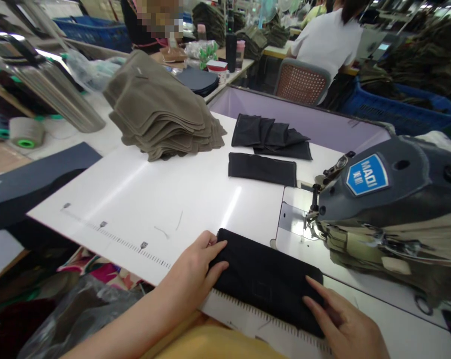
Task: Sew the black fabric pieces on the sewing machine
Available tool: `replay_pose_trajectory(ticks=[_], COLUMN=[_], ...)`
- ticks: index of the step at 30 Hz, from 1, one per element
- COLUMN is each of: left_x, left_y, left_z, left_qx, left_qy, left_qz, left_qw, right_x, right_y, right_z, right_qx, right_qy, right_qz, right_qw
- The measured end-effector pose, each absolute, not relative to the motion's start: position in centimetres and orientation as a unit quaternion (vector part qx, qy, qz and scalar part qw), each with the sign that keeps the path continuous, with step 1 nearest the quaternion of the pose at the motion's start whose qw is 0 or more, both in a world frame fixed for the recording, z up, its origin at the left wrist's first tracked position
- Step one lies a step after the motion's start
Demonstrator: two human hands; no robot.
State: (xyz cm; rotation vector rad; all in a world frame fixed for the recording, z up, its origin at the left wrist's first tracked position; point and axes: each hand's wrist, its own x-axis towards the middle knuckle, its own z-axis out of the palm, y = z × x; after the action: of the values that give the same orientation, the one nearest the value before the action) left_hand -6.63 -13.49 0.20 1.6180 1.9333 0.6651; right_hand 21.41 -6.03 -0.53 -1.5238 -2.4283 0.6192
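A black rectangular fabric piece (265, 279) lies at the front edge of the white sewing table (161, 199), over its printed ruler. My left hand (201, 264) grips the piece's left end, thumb and forefinger on top and the other fingers curled at the edge. At the right end, my right hand (341, 314) holds it with thumb and forefinger on the upper face; its other fingers are partly hidden. Beyond, another flat black piece (262, 168) lies near the sewing machine (393, 184), with several overlapping folded black pieces (270, 134) behind it.
A tall stack of olive-brown fabric panels (161, 109) stands at the back left. Left of it are a steel flask (61, 85) and a thread cone (26, 132). Olive fabric (352, 247) sits under the machine head. A person in a white shirt (328, 40) sits ahead.
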Motion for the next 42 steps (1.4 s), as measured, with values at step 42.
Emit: replay_pose_trajectory(ticks=[42], left_x=[-3.2], left_y=[-10.6], left_z=[-1.7], left_qx=[0.808], left_qy=[0.58], left_qz=[0.107], left_qw=[-0.02], right_x=[15.0], right_y=[-8.0], right_z=[-0.9], right_qx=[-0.399], right_qy=[-0.907], right_qz=[0.099], right_qw=[0.091])
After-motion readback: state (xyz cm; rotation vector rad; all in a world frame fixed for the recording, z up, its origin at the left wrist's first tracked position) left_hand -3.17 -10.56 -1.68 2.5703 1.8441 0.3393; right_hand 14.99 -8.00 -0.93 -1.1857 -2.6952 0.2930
